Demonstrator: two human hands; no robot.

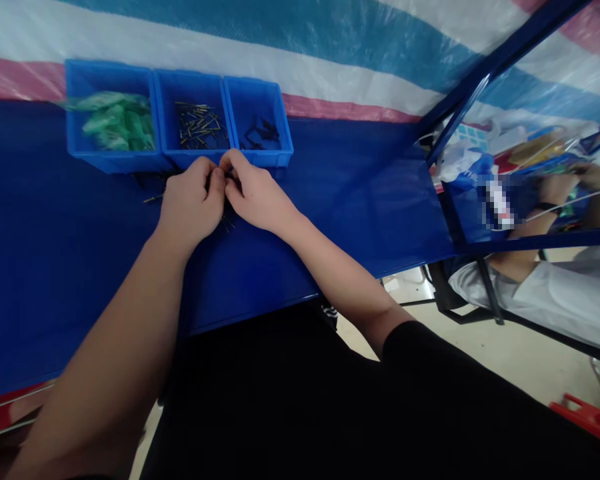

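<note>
My left hand point(193, 200) and my right hand point(254, 192) meet just in front of the bins, their fingertips pinched together. Something small and dark shows between them, mostly covered by the fingers. Thin, dark and brassy screw-like pieces point(200, 125) lie in a heap in the middle blue bin point(173, 157). In the right blue bin point(270, 159) are a few small black parts point(263, 130). Crumpled green plastic point(117, 123) fills much of the left blue bin point(115, 163). A loose thin piece point(153, 199) lies on the table beside my left hand, with others partly hidden under the hands.
The blue tabletop point(350, 200) ends at a front edge close to my body. A striped sheet point(330, 57) hangs behind the bins. On the right, a dark metal frame point(453, 207) stands between me and another person's arms point(555, 193). A red stool point(587, 417) is on the floor.
</note>
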